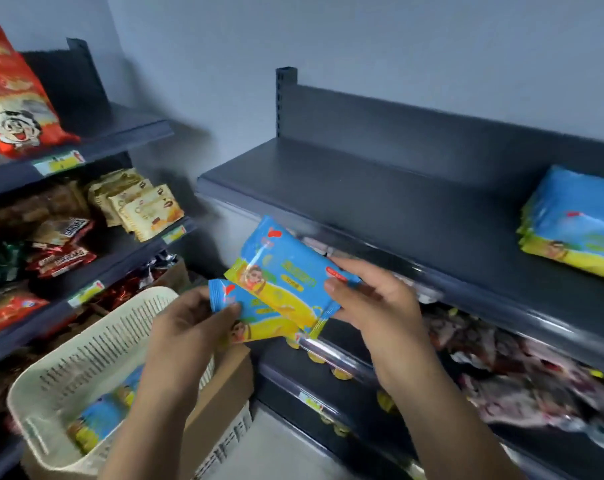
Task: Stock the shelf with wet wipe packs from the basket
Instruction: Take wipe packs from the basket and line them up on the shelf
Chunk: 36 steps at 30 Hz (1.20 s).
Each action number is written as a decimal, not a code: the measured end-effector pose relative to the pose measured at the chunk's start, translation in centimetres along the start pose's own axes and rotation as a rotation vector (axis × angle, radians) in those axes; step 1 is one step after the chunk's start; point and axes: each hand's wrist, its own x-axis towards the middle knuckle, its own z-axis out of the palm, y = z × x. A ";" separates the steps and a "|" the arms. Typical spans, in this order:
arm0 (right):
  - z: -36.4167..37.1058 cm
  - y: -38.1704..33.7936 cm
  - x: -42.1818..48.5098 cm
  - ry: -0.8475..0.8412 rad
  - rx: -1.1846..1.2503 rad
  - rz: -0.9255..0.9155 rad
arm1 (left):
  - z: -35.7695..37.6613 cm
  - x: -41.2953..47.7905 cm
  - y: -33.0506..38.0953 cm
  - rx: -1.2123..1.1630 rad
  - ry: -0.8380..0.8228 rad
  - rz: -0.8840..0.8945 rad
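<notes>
My right hand [373,299] grips a blue and yellow wet wipe pack [279,268] by its right end, just below the front edge of the dark top shelf [380,199]. My left hand [193,327] holds a second wet wipe pack [255,322] that lies partly under the first. A stack of the same packs [574,226] rests on the shelf at the far right. The cream slotted basket [75,362] sits at lower left on a cardboard box, with a few more packs [101,415] lying in it.
A second shelving unit stands on the left with a red snack bag [9,95], biscuit packs [141,206] and other snacks. The cardboard box [221,389] is under the basket. Lower shelves on the right hold pinkish bags [522,372] and yellow-lidded items.
</notes>
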 end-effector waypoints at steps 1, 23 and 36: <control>-1.6 -0.6 -0.6 0.022 -0.012 -0.018 | 1.8 -0.5 0.0 -0.007 -0.031 0.013; -47.2 -14.4 -14.8 0.521 0.035 -0.357 | 49.1 -19.8 -0.8 0.093 -0.664 0.244; -61.5 -16.1 -18.7 0.841 0.013 -0.367 | 70.3 -25.9 -3.4 0.240 -0.912 0.273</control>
